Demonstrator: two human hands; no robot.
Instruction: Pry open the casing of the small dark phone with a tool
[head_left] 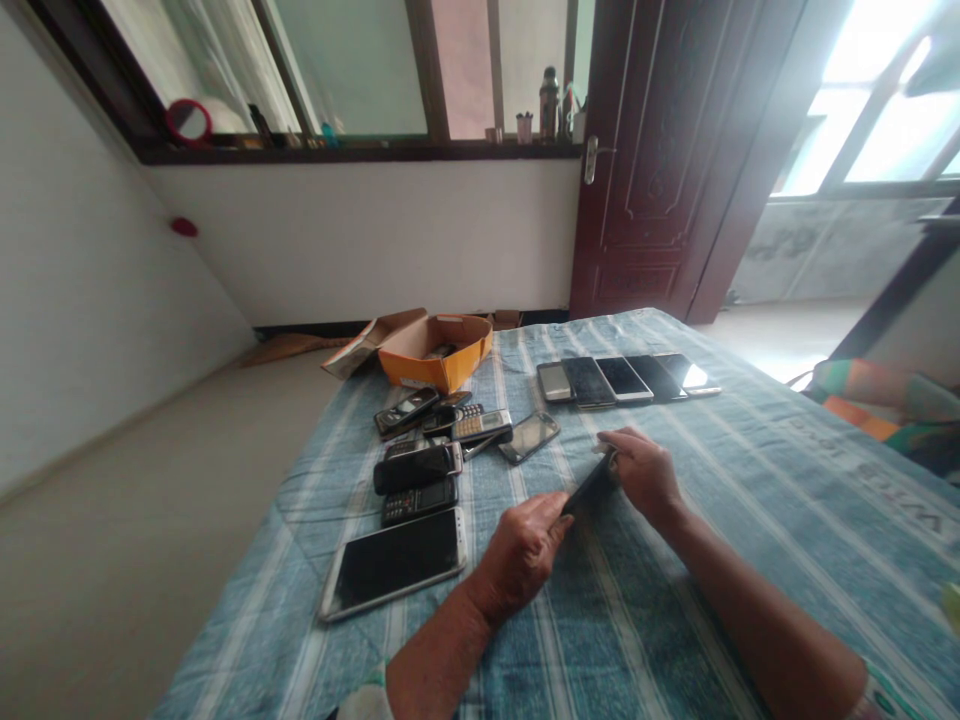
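A dark smartphone [590, 484] is held tilted above the cloth in front of me. My left hand [526, 545] grips its near left end, thumb and fingers closed on the edge. At the far right end, my right hand [641, 470] has its fingers closed around the phone's edge. A small pale scrap [600, 449] shows by the right fingertips; its kind I cannot make out. Left of my left hand lies a white-framed tablet [397, 562]. Just beyond the held phone, a phone with a worn grey screen [531, 438] lies flat.
Old keypad phones [480, 425] lie in a pile before an open orange box [431, 370]. Several smartphones form a row [622, 380] at the back right. A blue striped cloth [750, 520] covers the bed-like surface. Behind stand a white wall and a dark red door [660, 150].
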